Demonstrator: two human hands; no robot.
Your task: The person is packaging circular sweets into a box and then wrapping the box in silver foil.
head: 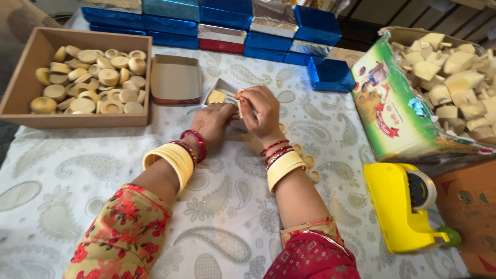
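My left hand (214,121) and my right hand (261,113) meet over a small open white box (223,86) at the middle of the table. Pale wooden pieces (216,96) lie inside that box. My right hand pinches a small pale wooden piece at the box's near edge, and my left hand's fingers touch the same spot. How firmly either hand grips is partly hidden by the fingers. Both wrists wear cream and red bangles. A few round wooden rings (309,161) lie on the cloth beside my right wrist.
A wooden tray (20,82) of round wooden caps stands at left. An empty brown box lid (175,80) lies beside it. Stacked blue and silver boxes (232,23) line the back. A green carton (392,108) of wooden blocks sits right, a yellow tape dispenser (405,206) near front.
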